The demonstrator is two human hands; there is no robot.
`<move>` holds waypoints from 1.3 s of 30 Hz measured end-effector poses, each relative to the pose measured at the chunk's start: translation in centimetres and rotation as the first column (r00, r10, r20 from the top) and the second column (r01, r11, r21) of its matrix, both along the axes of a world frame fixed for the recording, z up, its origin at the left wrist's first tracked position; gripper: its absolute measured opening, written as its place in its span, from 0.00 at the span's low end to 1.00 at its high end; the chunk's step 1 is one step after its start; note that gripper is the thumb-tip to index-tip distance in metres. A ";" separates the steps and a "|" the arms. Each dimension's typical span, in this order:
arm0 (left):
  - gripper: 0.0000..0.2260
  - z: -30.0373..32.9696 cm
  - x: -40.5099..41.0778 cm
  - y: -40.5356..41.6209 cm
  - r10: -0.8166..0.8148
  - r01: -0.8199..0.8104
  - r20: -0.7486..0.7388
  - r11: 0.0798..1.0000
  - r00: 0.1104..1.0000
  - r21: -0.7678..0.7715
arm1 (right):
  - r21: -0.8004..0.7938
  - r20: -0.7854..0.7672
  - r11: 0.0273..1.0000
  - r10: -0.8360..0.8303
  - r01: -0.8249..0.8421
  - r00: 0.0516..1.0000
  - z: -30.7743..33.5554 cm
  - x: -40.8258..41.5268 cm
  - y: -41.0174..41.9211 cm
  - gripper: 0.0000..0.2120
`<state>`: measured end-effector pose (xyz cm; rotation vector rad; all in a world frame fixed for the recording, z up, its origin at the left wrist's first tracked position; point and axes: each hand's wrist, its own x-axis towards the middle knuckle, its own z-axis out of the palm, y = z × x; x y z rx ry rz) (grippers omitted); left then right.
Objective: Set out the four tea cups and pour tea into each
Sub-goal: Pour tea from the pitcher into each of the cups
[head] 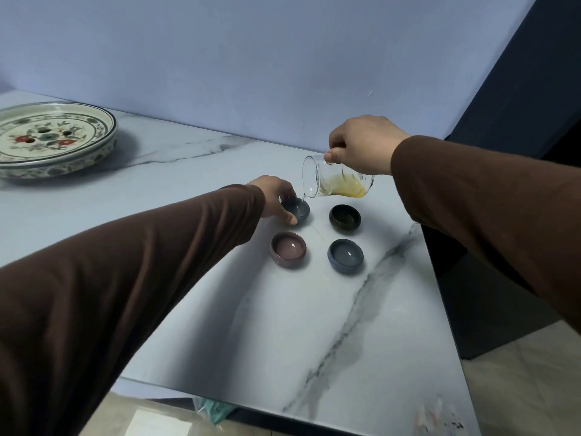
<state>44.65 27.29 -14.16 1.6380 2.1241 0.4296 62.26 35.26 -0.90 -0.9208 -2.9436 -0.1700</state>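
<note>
Four small tea cups stand in a square on the marble table (220, 325). My left hand (276, 196) grips the far-left dark blue cup (297, 209) by its side. My right hand (361, 146) holds a glass pitcher (336, 180) with yellow tea, tipped to the left; a thin stream runs from its spout into that dark blue cup. The far-right black cup (345, 218) stands below the pitcher. The near-left pink cup (288, 253) and the near-right blue cup (345, 256) both hold liquid.
A large floral ceramic tray (53, 140) sits at the far left of the table. A blue wall rises behind. The table's right edge (440, 309) drops to a dark base and tiled floor. A plastic bag (213, 410) lies below the near edge.
</note>
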 end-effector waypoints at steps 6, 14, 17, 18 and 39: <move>0.26 0.2 0.1 -0.1 0.001 -0.001 -0.008 1.000 1.000 0.001 | 0.001 0.002 1.000 0.005 -0.005 1.000 0.2 -0.3 -0.1 0.13; 0.27 0.3 0.2 -0.1 0.002 -0.002 -0.020 1.000 1.000 -0.010 | 0.019 0.023 1.000 0.018 -0.019 1.000 0.8 -0.6 -0.4 0.12; 0.27 0.4 0.2 -0.1 -0.005 0.004 -0.024 1.000 1.000 -0.018 | 0.020 0.029 1.000 0.020 -0.020 0.999 1.0 -0.7 -0.5 0.12; 0.26 0.4 0.2 -0.1 -0.004 0.004 -0.024 1.000 1.000 -0.020 | 0.021 0.032 1.000 0.021 -0.021 0.999 1.0 -0.7 -0.6 0.12; 0.29 0.4 0.2 0.1 -0.009 0.008 -0.018 0.999 1.000 -0.032 | 0.027 0.060 0.999 0.019 -0.020 0.998 1.2 -1.1 -1.0 0.13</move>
